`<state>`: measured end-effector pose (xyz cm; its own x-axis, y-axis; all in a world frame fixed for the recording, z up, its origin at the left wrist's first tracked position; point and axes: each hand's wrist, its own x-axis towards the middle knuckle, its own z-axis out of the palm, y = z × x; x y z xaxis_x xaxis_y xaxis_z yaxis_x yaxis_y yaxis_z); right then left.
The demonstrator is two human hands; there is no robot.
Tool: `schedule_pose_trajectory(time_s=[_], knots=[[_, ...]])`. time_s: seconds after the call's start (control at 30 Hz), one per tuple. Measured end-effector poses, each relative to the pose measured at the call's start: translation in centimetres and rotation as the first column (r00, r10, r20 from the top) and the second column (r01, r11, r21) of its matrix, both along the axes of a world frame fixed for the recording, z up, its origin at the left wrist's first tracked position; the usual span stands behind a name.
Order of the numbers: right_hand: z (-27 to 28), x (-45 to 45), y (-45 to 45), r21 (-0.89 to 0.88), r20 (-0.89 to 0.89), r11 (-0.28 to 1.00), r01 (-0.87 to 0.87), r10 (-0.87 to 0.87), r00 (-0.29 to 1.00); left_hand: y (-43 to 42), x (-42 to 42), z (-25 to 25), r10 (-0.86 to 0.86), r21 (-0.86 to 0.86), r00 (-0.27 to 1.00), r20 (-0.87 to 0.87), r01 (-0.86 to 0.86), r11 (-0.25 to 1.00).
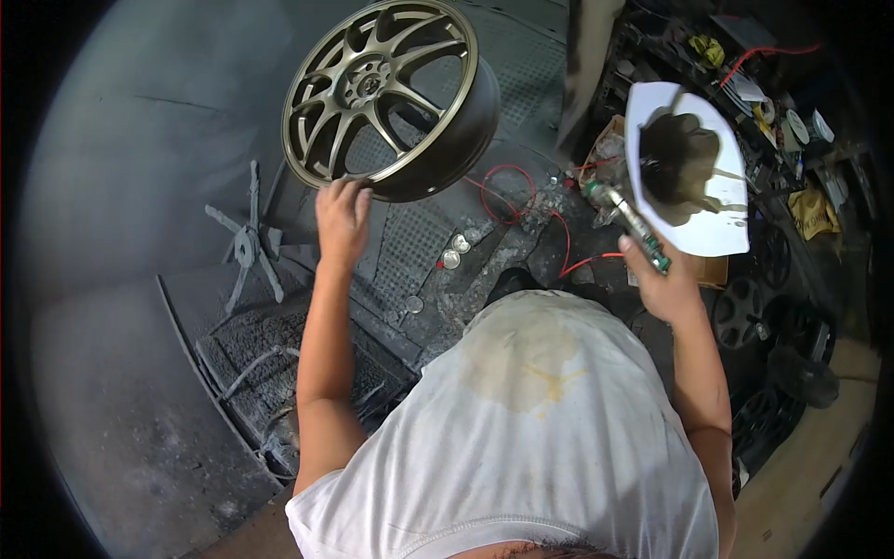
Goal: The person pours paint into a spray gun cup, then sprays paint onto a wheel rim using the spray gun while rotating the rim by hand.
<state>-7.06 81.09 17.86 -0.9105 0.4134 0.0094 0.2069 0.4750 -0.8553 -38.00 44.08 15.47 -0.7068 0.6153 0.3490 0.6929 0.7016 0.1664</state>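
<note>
A bronze multi-spoke car wheel [366, 86] is raised and tilted in front of me; what supports it is hidden. My left hand [343, 222] is at its near lower edge, fingers curled against the lip. My right hand [669, 284] is closed around a spray gun [635, 226] with green and silver parts. A red air hose [567, 244] runs toward this hand. Just beyond the gun is a white sheet or shallow piece [731, 200] with a large wet-looking olive-brown paint patch [678, 158]; whether it touches the gun, I cannot tell.
Left of the wheel stands a paint-caked star-shaped stand [247, 247]. Small round lids [452, 258] lie on the gritty floor near my feet. Cluttered shelves [773, 121] line the right side, with dark wheels [740, 312] below. A box-shaped, dust-coated mat [251, 359] lies at lower left.
</note>
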Motion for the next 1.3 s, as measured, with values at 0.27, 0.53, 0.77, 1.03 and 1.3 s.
schedule_pose_trajectory(time_s=[0.27,0.53,0.77,1.03,1.3], knots=[[2.6,-0.1,-1.2,-0.375,0.181,0.927,-0.004,0.077,0.981,0.2,0.9,0.0,0.034,0.163,0.989,0.143,-0.058,0.985],[1.6,-0.1,0.3,0.008,-0.069,1.000,0.002,-0.002,0.998,-1.8,-0.2,0.0,0.008,0.074,0.990,0.139,-0.019,0.997],[4.1,0.4,-1.1,-0.480,0.183,0.871,-0.104,0.215,0.959,-4.2,-1.9,-0.4,0.042,-0.007,0.991,0.130,-0.041,0.999],[2.6,0.0,1.1,-0.090,-0.054,0.996,0.013,-0.018,0.998,-7.3,-5.4,0.2,0.093,-0.079,0.987,0.132,-0.083,0.993],[0.6,-0.7,-1.5,-0.419,0.108,0.908,-0.001,0.050,0.993,0.2,-0.6,0.7,-0.002,0.074,0.995,0.096,-0.006,0.997]])
